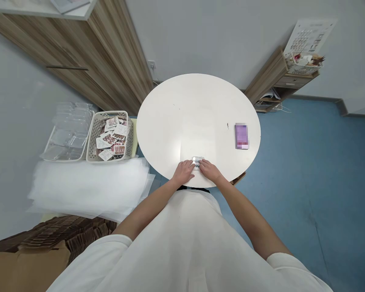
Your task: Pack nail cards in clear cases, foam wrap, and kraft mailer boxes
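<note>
Near the front edge of the round white table (197,101) lies a small clear pack (197,160) with dark bits showing in it. My left hand (184,172) grips its left side, fingers bent and thumb toward me. From the other side, the fingers of my right hand (209,169) press on its right edge. The pack lies flat on the tabletop, partly covered by my fingertips, and its exact kind is too small to make out.
A purple box-like item (241,136), blurred, and a small dark piece (228,125) lie on the table's right. To the left stand a basket of printed cards (90,140), a basket of clear plastic cases (69,132), white sheets (88,186) and folded cardboard (27,263).
</note>
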`<action>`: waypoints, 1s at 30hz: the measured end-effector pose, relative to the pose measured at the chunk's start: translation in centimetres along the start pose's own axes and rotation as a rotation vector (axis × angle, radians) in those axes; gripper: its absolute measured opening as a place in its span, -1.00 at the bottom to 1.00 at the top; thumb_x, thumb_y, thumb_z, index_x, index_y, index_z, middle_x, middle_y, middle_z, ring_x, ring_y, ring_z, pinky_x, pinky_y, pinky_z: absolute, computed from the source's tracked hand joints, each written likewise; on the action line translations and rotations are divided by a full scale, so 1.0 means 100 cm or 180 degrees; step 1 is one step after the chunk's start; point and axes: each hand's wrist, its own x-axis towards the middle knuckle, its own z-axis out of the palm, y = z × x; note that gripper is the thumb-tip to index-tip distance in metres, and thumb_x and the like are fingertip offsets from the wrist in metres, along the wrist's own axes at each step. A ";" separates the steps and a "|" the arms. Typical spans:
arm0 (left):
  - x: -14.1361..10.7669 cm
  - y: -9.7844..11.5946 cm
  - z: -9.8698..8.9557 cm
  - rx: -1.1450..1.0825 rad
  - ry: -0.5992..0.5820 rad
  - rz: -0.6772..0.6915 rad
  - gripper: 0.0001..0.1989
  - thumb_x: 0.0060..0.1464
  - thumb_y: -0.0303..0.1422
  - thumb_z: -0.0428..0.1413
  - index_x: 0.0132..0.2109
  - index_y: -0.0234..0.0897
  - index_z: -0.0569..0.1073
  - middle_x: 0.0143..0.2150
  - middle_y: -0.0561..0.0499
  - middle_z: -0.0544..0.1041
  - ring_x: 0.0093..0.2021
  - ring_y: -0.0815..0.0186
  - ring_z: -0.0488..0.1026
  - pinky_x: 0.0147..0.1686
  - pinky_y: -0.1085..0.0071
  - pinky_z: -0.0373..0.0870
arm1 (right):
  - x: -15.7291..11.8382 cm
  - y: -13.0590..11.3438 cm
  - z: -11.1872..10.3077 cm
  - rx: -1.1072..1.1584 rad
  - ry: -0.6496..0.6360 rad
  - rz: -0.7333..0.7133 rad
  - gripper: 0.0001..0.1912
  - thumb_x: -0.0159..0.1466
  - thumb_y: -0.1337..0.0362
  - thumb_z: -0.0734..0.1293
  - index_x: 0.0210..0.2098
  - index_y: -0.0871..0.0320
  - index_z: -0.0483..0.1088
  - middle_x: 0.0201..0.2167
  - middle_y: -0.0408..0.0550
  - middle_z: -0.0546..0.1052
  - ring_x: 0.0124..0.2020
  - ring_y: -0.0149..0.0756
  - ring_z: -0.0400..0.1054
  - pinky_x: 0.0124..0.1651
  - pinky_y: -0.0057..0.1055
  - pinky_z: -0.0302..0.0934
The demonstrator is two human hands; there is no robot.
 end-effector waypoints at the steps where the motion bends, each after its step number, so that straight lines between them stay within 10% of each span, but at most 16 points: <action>1: 0.000 0.000 0.001 0.0011 0.0010 0.0055 -0.55 -0.08 -0.34 0.14 -0.02 -0.25 0.23 0.05 -0.16 0.30 0.03 0.10 0.24 -0.08 0.18 0.21 | 0.000 -0.002 0.000 0.0002 0.0015 0.0035 -0.74 0.22 0.48 0.08 -0.27 0.19 0.36 -0.10 0.09 0.41 0.03 -0.16 0.20 -0.08 -0.23 0.29; 9: 0.007 -0.008 0.006 -0.0006 0.0188 0.0325 -0.83 0.05 -0.49 -0.05 -0.16 -0.30 0.29 0.04 -0.15 0.31 -0.06 0.20 0.34 -0.18 0.26 0.32 | -0.002 0.000 -0.014 0.0277 -0.0042 -0.0262 -0.58 0.03 0.14 0.36 -0.17 0.20 0.27 -0.08 0.13 0.30 0.02 0.01 0.13 -0.09 -0.03 0.23; 20: 0.006 -0.012 0.001 -0.0260 0.0027 0.0412 -0.53 -0.05 -0.22 0.10 -0.01 -0.32 0.22 0.09 -0.21 0.25 -0.04 0.11 0.32 -0.15 0.22 0.31 | 0.003 0.006 -0.006 0.0164 0.0046 -0.0392 -0.84 0.16 0.36 0.18 -0.25 0.20 0.30 -0.19 0.10 0.34 -0.06 -0.07 0.16 -0.07 -0.06 0.16; 30: -0.005 -0.009 -0.005 0.0071 0.0015 0.0449 -0.77 0.15 -0.36 -0.12 -0.06 -0.32 0.27 0.06 -0.17 0.32 -0.11 0.22 0.38 -0.15 0.25 0.28 | -0.013 -0.031 -0.017 0.0271 0.0319 0.0122 -0.76 0.19 0.29 0.17 -0.15 0.16 0.30 -0.05 0.10 0.35 0.00 -0.12 0.18 -0.02 -0.15 0.14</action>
